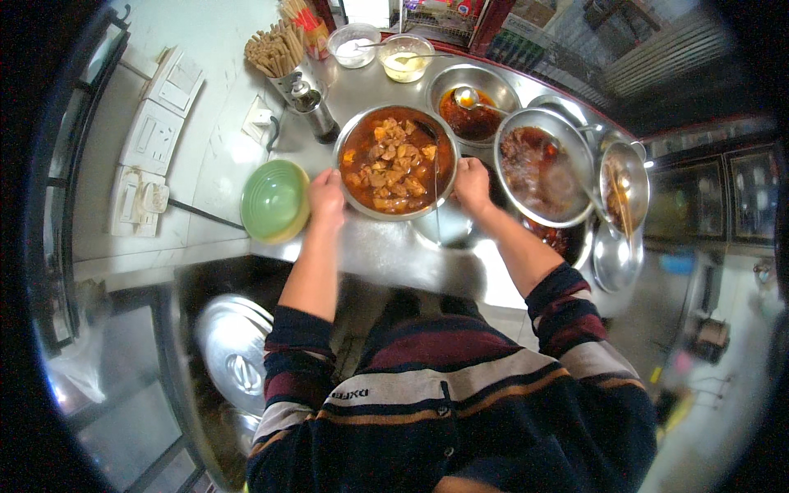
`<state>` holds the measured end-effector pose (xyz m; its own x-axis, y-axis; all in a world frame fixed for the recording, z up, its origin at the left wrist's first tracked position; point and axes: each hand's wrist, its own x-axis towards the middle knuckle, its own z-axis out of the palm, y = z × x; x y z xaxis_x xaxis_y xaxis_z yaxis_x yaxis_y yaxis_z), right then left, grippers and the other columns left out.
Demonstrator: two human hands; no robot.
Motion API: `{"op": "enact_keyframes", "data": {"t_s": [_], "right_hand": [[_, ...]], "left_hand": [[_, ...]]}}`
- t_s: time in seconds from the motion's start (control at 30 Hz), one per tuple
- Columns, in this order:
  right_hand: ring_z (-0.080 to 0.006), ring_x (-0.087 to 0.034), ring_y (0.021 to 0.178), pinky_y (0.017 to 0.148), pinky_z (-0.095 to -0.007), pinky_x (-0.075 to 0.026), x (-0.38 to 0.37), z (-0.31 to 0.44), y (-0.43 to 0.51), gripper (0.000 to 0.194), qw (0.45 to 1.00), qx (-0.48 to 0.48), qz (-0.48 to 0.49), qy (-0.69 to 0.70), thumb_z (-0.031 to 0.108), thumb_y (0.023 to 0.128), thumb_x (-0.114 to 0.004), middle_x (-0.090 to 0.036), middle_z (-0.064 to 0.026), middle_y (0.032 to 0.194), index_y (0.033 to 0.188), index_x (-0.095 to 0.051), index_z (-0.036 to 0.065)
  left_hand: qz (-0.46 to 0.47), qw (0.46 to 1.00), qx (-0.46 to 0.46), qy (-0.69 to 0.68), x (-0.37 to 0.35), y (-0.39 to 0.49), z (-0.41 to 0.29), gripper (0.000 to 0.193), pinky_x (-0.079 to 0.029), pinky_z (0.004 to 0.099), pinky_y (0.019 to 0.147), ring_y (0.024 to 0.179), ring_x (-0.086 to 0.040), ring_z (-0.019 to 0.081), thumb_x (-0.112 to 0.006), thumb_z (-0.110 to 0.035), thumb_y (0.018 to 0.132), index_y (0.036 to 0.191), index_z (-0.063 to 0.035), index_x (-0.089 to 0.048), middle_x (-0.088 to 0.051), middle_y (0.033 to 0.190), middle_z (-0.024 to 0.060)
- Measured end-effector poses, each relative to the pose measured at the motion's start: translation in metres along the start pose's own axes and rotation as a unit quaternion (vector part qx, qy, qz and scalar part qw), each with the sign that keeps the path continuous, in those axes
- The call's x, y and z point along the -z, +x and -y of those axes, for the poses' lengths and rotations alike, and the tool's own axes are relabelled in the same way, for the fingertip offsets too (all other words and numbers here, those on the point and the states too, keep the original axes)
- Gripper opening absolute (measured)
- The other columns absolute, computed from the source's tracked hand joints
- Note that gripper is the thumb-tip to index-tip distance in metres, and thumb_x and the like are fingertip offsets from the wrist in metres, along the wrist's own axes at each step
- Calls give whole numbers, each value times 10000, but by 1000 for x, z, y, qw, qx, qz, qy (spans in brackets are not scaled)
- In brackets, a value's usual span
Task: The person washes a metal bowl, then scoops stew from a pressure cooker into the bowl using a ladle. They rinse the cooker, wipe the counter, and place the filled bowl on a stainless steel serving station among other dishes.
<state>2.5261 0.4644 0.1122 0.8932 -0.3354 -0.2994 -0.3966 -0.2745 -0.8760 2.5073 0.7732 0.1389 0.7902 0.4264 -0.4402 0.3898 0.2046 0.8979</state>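
Note:
My left hand (325,196) grips the left rim of a round stainless-steel basin (394,216). On the opposite rim, my right hand (472,183) holds the same basin. Chunks of meat (394,166) sit in brown-red broth inside it. A thin metal utensil handle (437,185) crosses the basin's right side and reaches past the near rim; its other end is hidden in the broth. Close to my left wrist is a green bowl (274,200), its inside visible. Whether the basin touches the counter cannot be told.
A metal basin (500,87) of red oil with a ladle (466,97) stands behind. Steaming meat fills another basin (558,123) at right. A dark-topped bottle (317,114), wrapped chopsticks (275,52) and two clear bowls (405,74) (352,58) line the back. A lidded pot (240,363) stands lower left.

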Motion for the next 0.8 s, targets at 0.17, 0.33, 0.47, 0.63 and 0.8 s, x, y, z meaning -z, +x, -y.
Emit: {"op": "enact_keyframes", "data": {"t_s": [0.17, 0.33, 0.47, 0.63, 0.8], "right_hand": [[-361, -647, 1047, 932, -448, -513, 15, 21, -36, 302, 982, 150, -47, -106, 188, 990, -608, -661, -231, 1115, 1207, -631, -21], [-306, -660, 885, 829, -414, -544, 15, 67, -29, 243, 932, 338, -25, -132, 149, 943, -688, -643, -178, 1016, 1138, -675, 4], [-386, -684, 930, 849, -438, -550, -17, 109, 22, 246, 903, 362, 14, -233, 236, 912, -714, -700, -233, 1005, 1014, -745, 15], [-408, -697, 969, 888, -454, -552, -50, 129, 49, 279, 885, 292, 99, -350, 293, 884, -694, -728, -244, 982, 965, -775, 40], [-392, -710, 915, 861, -454, -558, -52, 127, 50, 241, 872, 304, 101, -370, 247, 877, -658, -739, -215, 946, 952, -776, 51]], "left_hand": [[7, 998, 34, -49, 10, -44, 2, 260, -483, 277, 559, 623, -553, 109, -606, -229, 1050, 1152, 3, -667, -650, 852, 25], [30, 998, 56, 8, 38, -127, 36, 202, -477, 278, 566, 646, -557, 107, -613, -181, 1026, 1125, -15, -673, -611, 812, 8], [79, 990, 51, 103, 61, -178, 68, 218, -488, 283, 584, 642, -568, 114, -631, -118, 995, 1163, 15, -672, -629, 782, 17], [102, 969, -27, 225, 89, -197, 88, 229, -516, 287, 602, 641, -597, 123, -632, -113, 992, 1168, 27, -676, -659, 776, 36], [81, 963, -32, 256, 110, -195, 86, 253, -542, 277, 627, 675, -612, 121, -644, -144, 996, 1184, 23, -676, -673, 859, 40]]}}
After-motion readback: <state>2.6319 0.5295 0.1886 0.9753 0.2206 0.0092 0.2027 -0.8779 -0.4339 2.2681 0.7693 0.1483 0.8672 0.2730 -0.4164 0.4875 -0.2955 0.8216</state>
